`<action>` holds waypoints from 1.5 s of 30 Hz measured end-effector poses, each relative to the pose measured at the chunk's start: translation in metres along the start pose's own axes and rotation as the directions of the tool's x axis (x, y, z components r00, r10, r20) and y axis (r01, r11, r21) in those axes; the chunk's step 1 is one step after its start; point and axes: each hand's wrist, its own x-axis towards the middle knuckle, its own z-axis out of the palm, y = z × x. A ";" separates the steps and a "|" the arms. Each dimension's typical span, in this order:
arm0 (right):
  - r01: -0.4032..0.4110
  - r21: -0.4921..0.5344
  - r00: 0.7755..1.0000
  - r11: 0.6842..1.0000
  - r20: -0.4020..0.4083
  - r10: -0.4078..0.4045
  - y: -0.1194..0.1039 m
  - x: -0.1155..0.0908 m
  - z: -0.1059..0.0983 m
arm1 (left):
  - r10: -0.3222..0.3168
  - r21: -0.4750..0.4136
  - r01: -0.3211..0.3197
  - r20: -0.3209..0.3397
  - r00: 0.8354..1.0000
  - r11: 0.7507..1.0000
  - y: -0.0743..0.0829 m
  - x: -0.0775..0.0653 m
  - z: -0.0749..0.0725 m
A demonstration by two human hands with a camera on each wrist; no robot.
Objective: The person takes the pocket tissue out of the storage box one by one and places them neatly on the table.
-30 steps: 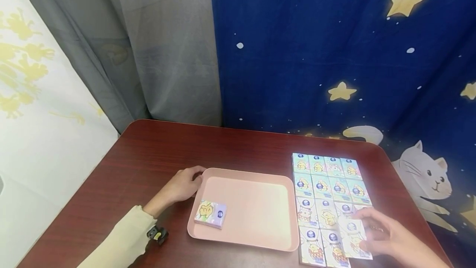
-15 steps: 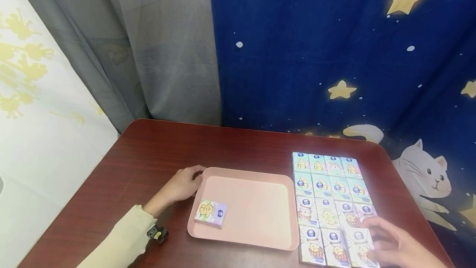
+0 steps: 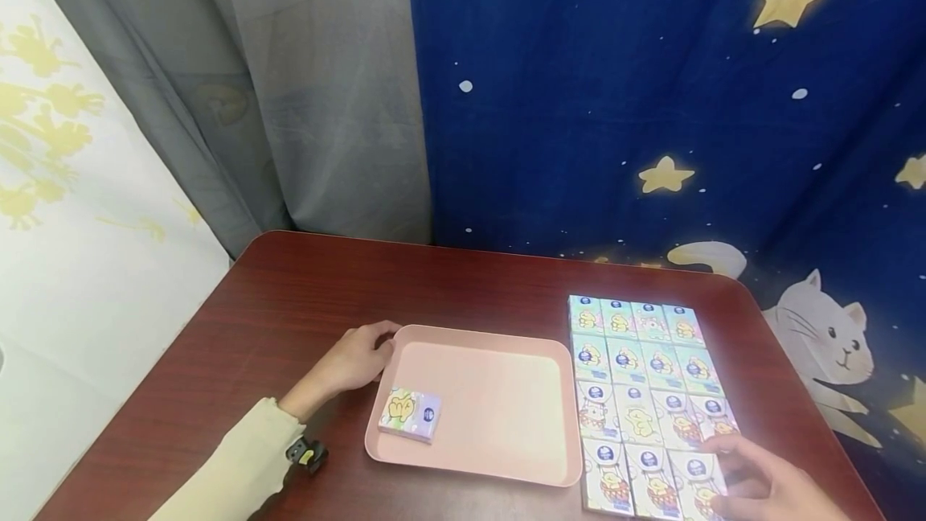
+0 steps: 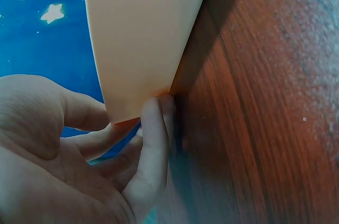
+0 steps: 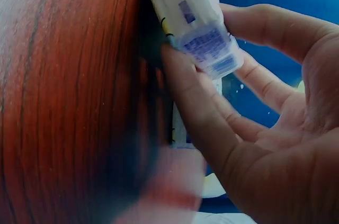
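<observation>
My left hand pinches the far left corner of a pink tray; in the left wrist view, its thumb and fingers meet at the tray's rim. One purple and green tissue pack lies flat in the tray's near left part. At the right, my right hand grips the right side of a white tissue pack in the nearest row of a block of packs. The right wrist view has the thumb and a finger on either side of this pack's end.
Rows of tissue packs lie edge to edge along the tray's right side, mint green farther off and white nearer. They all rest on a dark red wooden table. Behind its far edge hang a grey curtain and a blue starry curtain.
The white pack has come down to the right into line with the nearest row. My right hand has since shifted slightly right along it. The left hand and tray have stayed put.
</observation>
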 end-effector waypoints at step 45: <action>0.432 -0.734 0.780 0.524 0.013 -0.625 -0.177 0.104 0.148 | 0.005 0.020 -0.005 -0.003 1.000 1.000 0.000 0.000 0.000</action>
